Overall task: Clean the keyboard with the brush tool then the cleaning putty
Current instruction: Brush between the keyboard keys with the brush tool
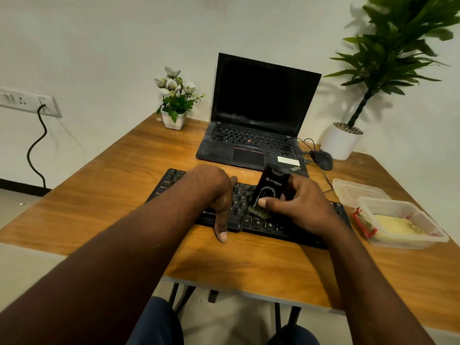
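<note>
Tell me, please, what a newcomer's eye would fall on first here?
The hands at the middle of the table: the right hand grips a black brush, bristles down on the keyboard, while the left hand rests on the keys. Behind stands an open laptop with a dark screen; at right, a tub of yellow putty.

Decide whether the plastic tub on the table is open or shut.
Open: the tub shows yellow putty inside, its lid lying beside it.
</note>
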Motion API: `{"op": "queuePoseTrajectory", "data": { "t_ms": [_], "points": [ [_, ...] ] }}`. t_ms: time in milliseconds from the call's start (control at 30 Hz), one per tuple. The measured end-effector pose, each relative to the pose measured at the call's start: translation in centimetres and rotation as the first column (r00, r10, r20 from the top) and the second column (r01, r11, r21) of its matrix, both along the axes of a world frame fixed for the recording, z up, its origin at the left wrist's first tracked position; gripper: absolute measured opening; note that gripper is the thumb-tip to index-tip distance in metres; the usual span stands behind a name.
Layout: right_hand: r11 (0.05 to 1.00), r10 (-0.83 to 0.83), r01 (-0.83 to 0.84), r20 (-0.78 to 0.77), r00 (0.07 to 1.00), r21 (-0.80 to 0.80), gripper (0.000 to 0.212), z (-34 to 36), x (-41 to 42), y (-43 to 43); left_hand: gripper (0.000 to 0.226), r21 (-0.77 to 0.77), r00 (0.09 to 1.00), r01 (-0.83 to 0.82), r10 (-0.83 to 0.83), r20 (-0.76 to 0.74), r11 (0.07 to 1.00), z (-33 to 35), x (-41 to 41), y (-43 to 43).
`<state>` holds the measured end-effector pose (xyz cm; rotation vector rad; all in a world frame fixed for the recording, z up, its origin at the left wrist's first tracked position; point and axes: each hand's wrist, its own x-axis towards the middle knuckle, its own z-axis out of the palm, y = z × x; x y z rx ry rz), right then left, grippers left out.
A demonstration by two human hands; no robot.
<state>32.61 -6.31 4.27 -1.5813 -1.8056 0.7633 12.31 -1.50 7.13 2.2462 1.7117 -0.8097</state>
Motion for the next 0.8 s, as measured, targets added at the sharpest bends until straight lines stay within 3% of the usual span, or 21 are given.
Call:
{"op": "queuePoseTrajectory", "data": {
  "t_ms": [67,200,267,333,400,433,567,633,700,767,800],
  "points": [
    [1.000,-0.005,0.004,0.059,0.998,0.017,0.059,-0.8,0.0,0.0,0.153,-0.012,1.000,-0.009,0.009,0.002,1.000,0.0,0.0,-0.1],
    [0.917,-0.342,0.269,0.232,0.911,0.295,0.064,-0.1,0.6,1.1,0.153,-0.006,1.000,-0.014,0.014,0.003,1.000,0.0,0.0,-0.2],
    [0.940,-0.278,0.236,0.153,0.948,0.247,0.057,0.3,0.7,0.9,0.152,0.010,1.000,-0.008,0.008,-0.007,1.000,0.1,0.1,-0.2],
    [0.993,-0.097,0.097,-0.007,0.995,0.073,0.048,0.4,-0.2,0.4,0.151,0.021,1.000,-0.009,0.009,-0.013,1.000,0.1,0.1,-0.2],
    [1.000,0.019,-0.019,0.002,1.000,-0.004,0.051,-0.2,-0.9,0.3,0.152,0.019,1.000,-0.008,0.009,-0.016,1.000,0.2,0.2,-0.2],
    [1.000,-0.002,0.001,0.062,0.998,0.029,0.054,-0.5,-1.1,0.6,0.152,0.019,1.000,-0.007,0.008,-0.016,1.000,0.2,0.2,-0.3],
    [0.899,-0.390,0.292,0.294,0.873,0.326,0.060,0.4,-0.8,2.3,0.152,0.028,1.000,-0.017,0.017,-0.001,0.999,0.2,0.0,-0.4],
    [0.931,-0.313,0.266,0.170,0.934,0.250,0.059,0.6,-1.0,2.2,0.152,0.017,1.000,-0.022,0.022,0.001,1.000,0.2,-0.1,-0.4],
    [0.993,-0.095,0.094,0.012,0.995,0.069,0.054,0.6,-1.7,1.5,0.151,0.009,1.000,-0.015,0.016,-0.002,1.000,0.2,0.0,-0.3],
    [0.998,0.057,-0.057,0.066,0.996,0.005,0.053,0.1,-2.2,1.1,0.151,0.011,1.000,-0.007,0.007,-0.013,1.000,0.2,0.1,-0.3],
    [0.999,0.038,-0.042,0.126,0.991,0.033,0.056,-0.2,-2.2,1.3,0.152,0.013,1.000,-0.009,0.009,-0.010,1.000,0.2,0.1,-0.3]
  ]
}}
